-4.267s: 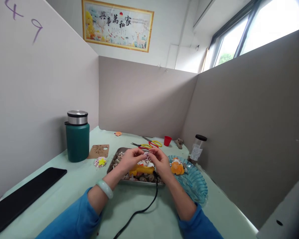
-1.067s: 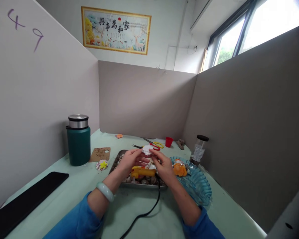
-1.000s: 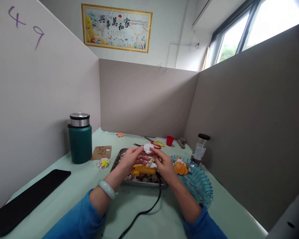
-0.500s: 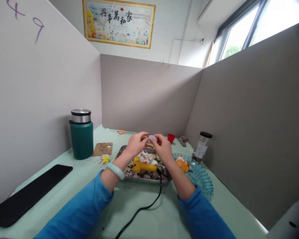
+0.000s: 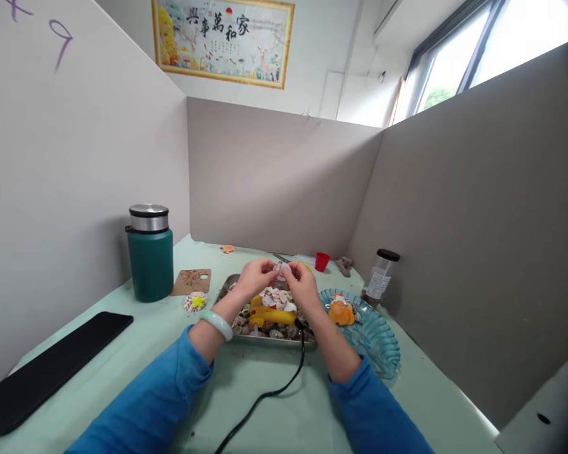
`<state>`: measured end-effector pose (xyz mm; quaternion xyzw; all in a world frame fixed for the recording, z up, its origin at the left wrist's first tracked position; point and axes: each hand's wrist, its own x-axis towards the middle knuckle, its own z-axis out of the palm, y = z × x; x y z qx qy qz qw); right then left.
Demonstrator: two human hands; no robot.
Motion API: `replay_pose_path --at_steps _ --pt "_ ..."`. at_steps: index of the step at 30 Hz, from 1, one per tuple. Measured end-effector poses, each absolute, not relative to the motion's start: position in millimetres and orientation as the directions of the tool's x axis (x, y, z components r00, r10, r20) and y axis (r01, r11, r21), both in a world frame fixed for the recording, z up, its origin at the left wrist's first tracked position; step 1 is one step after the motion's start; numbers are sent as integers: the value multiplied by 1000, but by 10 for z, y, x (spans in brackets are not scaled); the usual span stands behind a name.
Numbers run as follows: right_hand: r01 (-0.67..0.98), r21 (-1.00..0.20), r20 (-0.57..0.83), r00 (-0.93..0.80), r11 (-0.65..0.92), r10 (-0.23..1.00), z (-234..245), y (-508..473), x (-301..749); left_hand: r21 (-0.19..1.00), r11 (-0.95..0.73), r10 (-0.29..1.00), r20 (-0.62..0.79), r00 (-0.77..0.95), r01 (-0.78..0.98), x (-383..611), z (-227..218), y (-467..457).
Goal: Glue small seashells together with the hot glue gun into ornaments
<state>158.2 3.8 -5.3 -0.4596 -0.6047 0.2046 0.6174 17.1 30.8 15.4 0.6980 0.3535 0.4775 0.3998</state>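
Between both hands, above the far part of a metal tray, is a small pale piece that looks like a seashell. My left hand pinches its left side and my right hand its right side; both are closed. Many small seashells fill the tray below. On top of them lies a yellow glue gun, its black cord running toward me over the table. A pale green bangle circles my left wrist. My fingers hide part of the held piece.
A green flask, a brown card, a shell-covered disc and a long black pad are at the left. A blue plate with an orange piece, a red cup and a tilted jar stand right. Grey partitions surround the table.
Both hands have come slightly lower and nearer to me, still pinching the pale piece, which has turned a little. The whole view has shifted slightly.
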Motion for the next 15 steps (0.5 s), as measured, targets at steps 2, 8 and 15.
replay_pose_path --at_steps 2,8,15 --pt "362 -774 601 161 520 783 -48 19 1594 843 -498 854 436 285 202 162 162 308" --pt "266 -816 569 211 513 795 -95 82 1639 835 -499 854 428 295 231 156 218 240" --pt "153 -847 530 181 509 828 -101 42 1601 869 -471 859 413 303 151 154 140 329"
